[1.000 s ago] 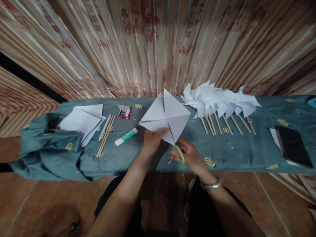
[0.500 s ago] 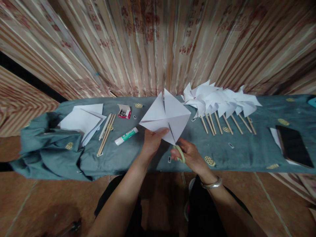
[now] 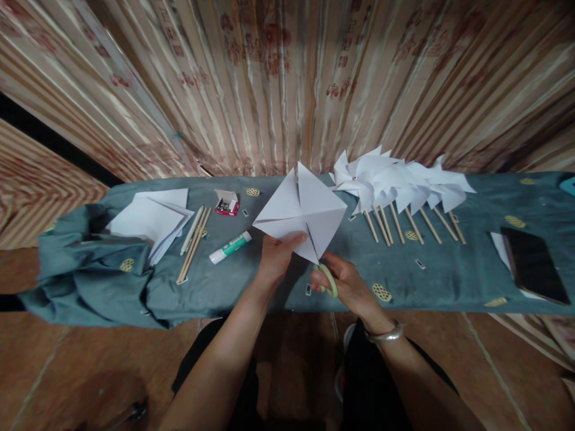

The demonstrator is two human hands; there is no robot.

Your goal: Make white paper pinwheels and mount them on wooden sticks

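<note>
A square sheet of white paper (image 3: pixel 321 209), slit from its corners towards the middle, is held up over the cloth. My left hand (image 3: pixel 279 254) grips its near left edge, thumb on top and fingers underneath. My right hand (image 3: pixel 344 278) is closed round the pale green handles of a pair of scissors (image 3: pixel 331 280). The scissors meet the paper at its near corner; their blades are mostly hidden by the sheet. Just left of my left hand lies a glue stick (image 3: pixel 230 248), white and green.
Several white paper pinwheels (image 3: pixel 404 182) on sticks lie at the back right. Leftward are paper sheets (image 3: pixel 148 218), wooden sticks (image 3: pixel 194 248) and an opened red box (image 3: pixel 227 205) of small metal pieces. A dark phone (image 3: pixel 534 263) rests at the right on grey-green cloth (image 3: pixel 476 257).
Almost nothing differs. The paper and both hands keep nearly the same position, with only a very slight shift.
</note>
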